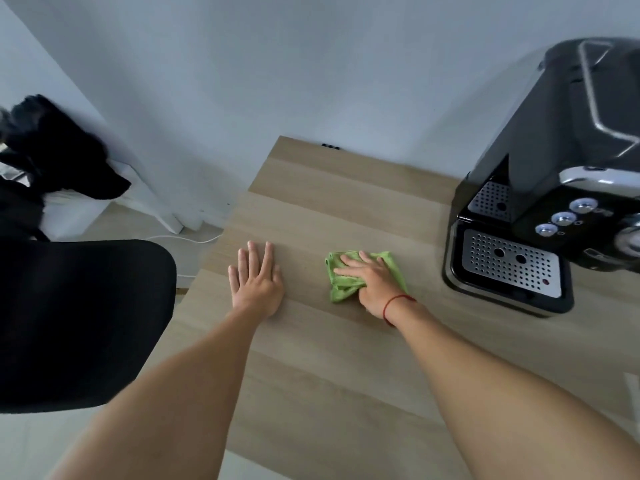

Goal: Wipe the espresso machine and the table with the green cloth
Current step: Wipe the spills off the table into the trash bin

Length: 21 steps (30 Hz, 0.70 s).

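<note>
Tabletop (311,358) of pale wood grain fills the near ground. To its left a black chair seat (79,317) sits close against the table's edge.

Farther out, the left hand (258,285) lies palm down on the bare wood, its fingers straight, slightly spread and holding nothing. The right hand (367,284) is a little apart from it, with a red string bracelet (398,301) around its wrist. It presses flat on the green cloth (341,289), and its fingers are stretched nearly straight and fanned across the top of the fabric. I cannot tell where the thumb lies. The cloth is bunched on the table between the left hand and the machine, touching neither. Its folds show past the fingertips and along the hand's left side.

Beyond and to the right stands the black espresso machine (554,143), close to the wall. Its drip tray (509,265) juts toward the cloth. A perforated steel grille covers the tray, with two larger holes and a small red dot near the front corner, so whatever is under the grille is hidden. Above the tray, three round silver buttons (562,218) run in a row along the front panel.

Past the table's left edge a white cable (187,239) trails over the floor. A dark, blurred bundle (52,150) is heaped at the far left. A plain pale wall (311,64) closes the background.
</note>
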Each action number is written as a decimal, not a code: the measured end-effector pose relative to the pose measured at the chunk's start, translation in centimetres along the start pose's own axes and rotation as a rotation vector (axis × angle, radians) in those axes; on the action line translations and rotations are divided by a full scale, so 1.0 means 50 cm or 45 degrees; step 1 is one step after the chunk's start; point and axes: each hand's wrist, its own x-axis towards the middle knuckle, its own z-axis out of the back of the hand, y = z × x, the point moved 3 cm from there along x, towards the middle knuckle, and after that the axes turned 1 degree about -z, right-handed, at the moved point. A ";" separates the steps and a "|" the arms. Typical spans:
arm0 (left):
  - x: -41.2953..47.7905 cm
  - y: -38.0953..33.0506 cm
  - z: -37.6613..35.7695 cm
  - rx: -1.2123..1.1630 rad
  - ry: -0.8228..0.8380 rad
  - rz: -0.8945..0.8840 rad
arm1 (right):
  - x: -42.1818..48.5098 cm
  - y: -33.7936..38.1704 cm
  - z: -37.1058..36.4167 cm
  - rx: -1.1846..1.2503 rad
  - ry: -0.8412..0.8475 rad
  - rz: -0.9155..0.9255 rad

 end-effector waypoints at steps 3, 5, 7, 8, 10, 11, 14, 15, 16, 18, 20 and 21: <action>0.003 0.000 -0.001 -0.003 0.013 0.008 | 0.021 -0.009 0.047 0.245 -0.183 -0.178; 0.008 0.004 -0.002 -0.011 0.023 0.003 | 0.057 0.013 0.053 0.337 -0.275 -0.190; 0.013 0.007 0.000 -0.054 0.039 -0.004 | 0.101 0.055 0.032 0.304 -0.222 -0.147; 0.015 0.009 0.003 -0.106 0.045 -0.012 | 0.118 0.080 0.013 0.242 -0.147 -0.124; 0.015 0.016 0.017 -0.277 0.021 -0.045 | 0.133 0.133 -0.034 0.121 -0.006 -0.046; 0.012 0.021 0.027 -0.379 -0.012 -0.069 | 0.132 0.154 -0.058 0.079 0.026 0.010; -0.004 0.029 0.058 -0.624 -0.108 -0.083 | 0.104 0.187 -0.110 -0.023 0.074 0.165; -0.009 0.028 0.061 -0.621 -0.133 -0.087 | 0.093 0.188 -0.114 -0.044 0.102 0.190; -0.013 0.026 0.061 -0.587 -0.159 -0.084 | 0.081 0.185 -0.112 -0.056 0.131 0.209; -0.024 0.024 0.052 -0.492 -0.199 -0.053 | 0.053 0.166 -0.102 -0.052 0.183 0.221; -0.038 0.026 0.036 -0.343 -0.224 0.001 | 0.022 0.122 -0.094 -0.004 0.203 0.168; -0.048 0.030 0.028 -0.263 -0.233 0.039 | 0.008 0.093 -0.088 0.020 0.203 0.126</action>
